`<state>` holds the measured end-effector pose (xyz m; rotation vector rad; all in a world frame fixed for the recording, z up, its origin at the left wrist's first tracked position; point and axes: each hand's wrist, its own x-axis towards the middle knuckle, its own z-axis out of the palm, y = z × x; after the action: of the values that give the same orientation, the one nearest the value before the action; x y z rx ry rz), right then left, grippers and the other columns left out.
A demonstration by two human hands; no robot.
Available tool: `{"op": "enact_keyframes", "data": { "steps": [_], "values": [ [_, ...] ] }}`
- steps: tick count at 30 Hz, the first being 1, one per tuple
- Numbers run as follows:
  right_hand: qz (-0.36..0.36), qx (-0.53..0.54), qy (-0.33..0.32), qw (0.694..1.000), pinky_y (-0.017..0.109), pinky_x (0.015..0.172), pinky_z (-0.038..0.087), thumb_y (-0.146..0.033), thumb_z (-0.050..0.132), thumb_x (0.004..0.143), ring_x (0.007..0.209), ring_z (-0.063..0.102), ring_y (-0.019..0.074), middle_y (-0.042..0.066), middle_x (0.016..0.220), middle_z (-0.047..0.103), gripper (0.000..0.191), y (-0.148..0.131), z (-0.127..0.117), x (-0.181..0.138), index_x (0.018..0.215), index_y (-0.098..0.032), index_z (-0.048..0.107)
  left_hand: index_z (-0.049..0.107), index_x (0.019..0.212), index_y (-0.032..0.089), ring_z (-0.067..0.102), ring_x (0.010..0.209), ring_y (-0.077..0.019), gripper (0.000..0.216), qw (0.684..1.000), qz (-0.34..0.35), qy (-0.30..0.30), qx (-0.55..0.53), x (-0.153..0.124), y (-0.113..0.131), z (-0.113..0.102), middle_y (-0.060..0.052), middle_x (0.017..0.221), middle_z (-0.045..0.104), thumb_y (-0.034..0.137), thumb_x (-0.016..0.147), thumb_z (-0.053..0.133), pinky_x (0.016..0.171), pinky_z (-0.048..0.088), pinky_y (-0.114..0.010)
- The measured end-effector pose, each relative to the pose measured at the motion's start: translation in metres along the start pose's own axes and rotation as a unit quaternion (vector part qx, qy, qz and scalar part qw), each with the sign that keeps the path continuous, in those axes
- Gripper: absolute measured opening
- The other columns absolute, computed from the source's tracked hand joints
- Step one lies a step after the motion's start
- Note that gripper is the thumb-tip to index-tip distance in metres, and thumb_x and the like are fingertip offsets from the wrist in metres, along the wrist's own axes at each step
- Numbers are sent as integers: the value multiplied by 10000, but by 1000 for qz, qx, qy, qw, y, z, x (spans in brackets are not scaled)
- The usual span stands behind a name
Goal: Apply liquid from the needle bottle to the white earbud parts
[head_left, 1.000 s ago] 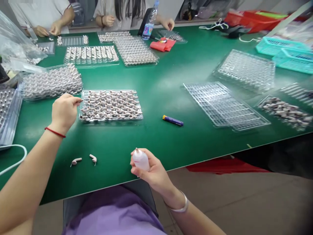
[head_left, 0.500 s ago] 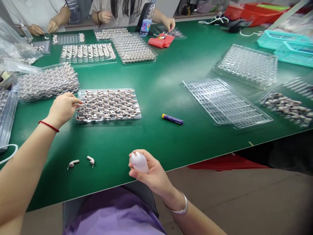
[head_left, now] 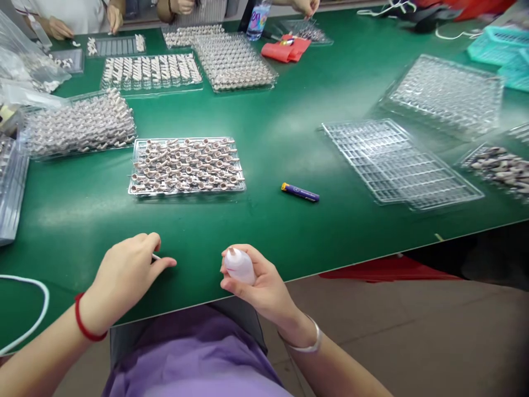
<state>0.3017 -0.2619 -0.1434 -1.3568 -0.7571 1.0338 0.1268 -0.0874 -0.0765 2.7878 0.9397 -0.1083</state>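
Note:
My left hand [head_left: 128, 270] is low over the table near its front edge, fingers curled and thumb against them. A white stem of an earphone shell [head_left: 156, 257] shows between thumb and forefinger; the rest is hidden by the hand. In my right hand [head_left: 264, 284] is a small white squeeze bottle [head_left: 240, 266] with a brownish tip, tilted upward. Beyond the left hand lies a clear plastic tray [head_left: 188, 190] filled with rows of pale earphone shells [head_left: 198, 165], their round openings up.
Stacked filled trays [head_left: 78, 124] stand at left, more trays [head_left: 235, 60] behind. A purple marker-like tube [head_left: 300, 192] lies mid-table. Clear trays [head_left: 397, 160] and teal baskets [head_left: 502, 52] are at right. A white cable [head_left: 39, 309] curves at left. Co-workers' hands [head_left: 60, 28] are across the table.
My left hand has moved from the filled tray back toward the front edge, covering where two loose earphone shells lay. My right hand still holds the bottle. The view has tilted down slightly.

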Motion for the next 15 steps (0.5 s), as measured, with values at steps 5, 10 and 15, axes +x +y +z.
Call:
{"op": "enact_keyframes", "data": {
  "steps": [5,10,15],
  "values": [
    [6,-13,-7,1000,231,531,442,-444,822,710,631,507,119,-2,800,560,439,0,0,0,996,-220,577,536,698,222,581,571,-155,173,998,-5,-19,-61,-9,-2,5,33,668,620,263,793,674,514,368,-265],
    [-22,-74,-28,997,240,615,469,-281,717,817,719,535,129,16,935,576,366,-2,4,-4,1128,-254,525,698,861,227,673,675,-164,113,980,-6,53,-191,-32,-8,13,-12,828,726,304,835,619,605,516,-259],
    [-42,-73,-59,995,243,636,458,-215,697,806,732,540,132,12,934,591,362,-4,25,-8,1116,-251,514,777,872,266,712,879,-200,189,919,-54,48,-388,-58,4,25,-66,1098,720,390,855,636,633,579,-229]
  ]
}}
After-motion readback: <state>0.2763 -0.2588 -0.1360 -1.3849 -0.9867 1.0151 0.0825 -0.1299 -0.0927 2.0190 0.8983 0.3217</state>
